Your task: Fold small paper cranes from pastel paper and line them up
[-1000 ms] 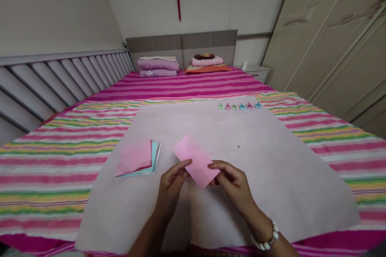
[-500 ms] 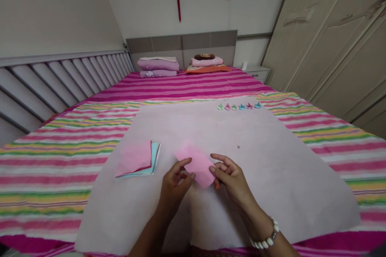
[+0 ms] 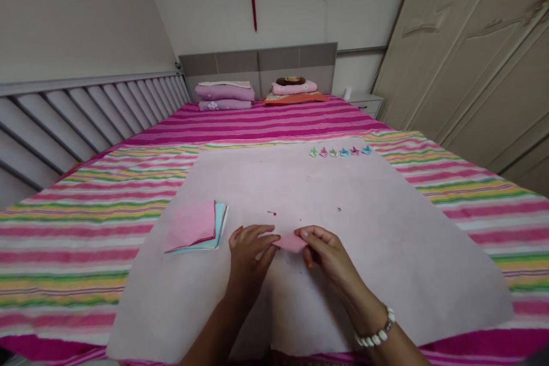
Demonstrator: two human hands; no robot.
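A small piece of pink paper (image 3: 291, 242) is held between my two hands, above the pale sheet (image 3: 206, 303) spread on the bed. My left hand (image 3: 252, 249) pinches its left end between thumb and fingers. At the right end, my right hand (image 3: 322, 247) grips it the same way; a beaded bracelet circles that wrist. The paper now shows as a narrow, tilted shape, partly covered by my fingertips. Left of my left hand lies a stack of square papers (image 3: 193, 224), pink on top with red, light blue and white edges beneath.
Several small folded paper pieces (image 3: 344, 152), green, pink and blue, stand in a row at the sheet's far right. Tiny dark marks (image 3: 339, 209) dot the sheet. Striped bedding (image 3: 77, 229) surrounds it. Folded purple bedding (image 3: 225, 94) lies by the headboard (image 3: 300, 58); a railing runs along the left.
The pink paper has gone from a wide, flat piece to a narrow shape between my fingers. My left hand has shifted slightly. A small red mark behind the paper is now visible.
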